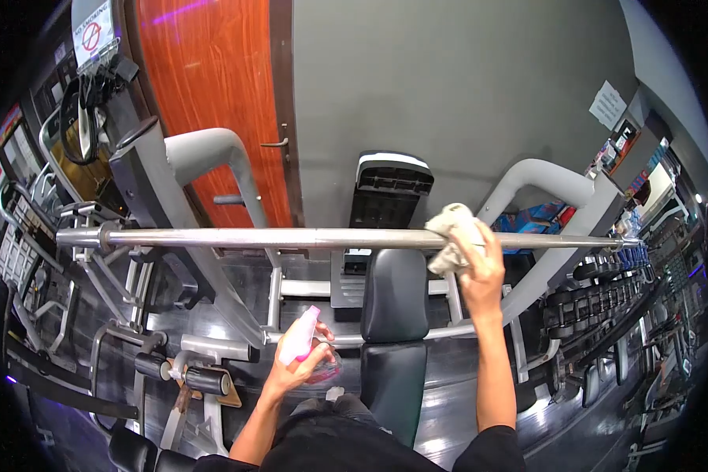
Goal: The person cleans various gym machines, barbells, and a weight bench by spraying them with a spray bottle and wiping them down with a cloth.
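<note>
Head view: our left hand (291, 371) holds a pink spray bottle (300, 338), grip wrapped around it, beside the padded seat (393, 299). Further right, our right hand (481, 275) presses a cloth (451, 234), pinched in its grip, onto the steel bar (275, 237). We judge this the wiping step; the next move calls for sliding the cloth along the bar under steady pressure.
</note>
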